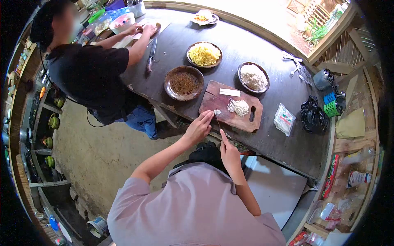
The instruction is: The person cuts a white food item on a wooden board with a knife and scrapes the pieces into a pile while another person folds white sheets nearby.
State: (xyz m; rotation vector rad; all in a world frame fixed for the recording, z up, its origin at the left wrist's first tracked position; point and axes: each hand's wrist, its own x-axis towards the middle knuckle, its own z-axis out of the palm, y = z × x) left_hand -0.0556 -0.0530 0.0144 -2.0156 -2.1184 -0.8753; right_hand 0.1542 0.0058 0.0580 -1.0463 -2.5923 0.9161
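A wooden cutting board [210, 98] lies at the table's near edge. My left hand [198, 128] is at its left side, fingers bunched and pressing on a small white food piece [217, 112]. My right hand [230, 152] grips a knife [218, 120], index finger stretched along its top and the thin blade right beside my left fingertips. On the board, a flat white slab [230, 92] lies toward the far edge. A pile of thin white shreds [239, 107] sits near the handle hole.
Around the board stand a brown-crumbed bowl [166, 91], a bowl of yellow pieces [204, 55] and a bowl of pale shreds [253, 77]. A white packet [283, 119] and black bag [314, 115] lie right. A co-worker [86, 78] works at left, another knife [152, 55] nearby.
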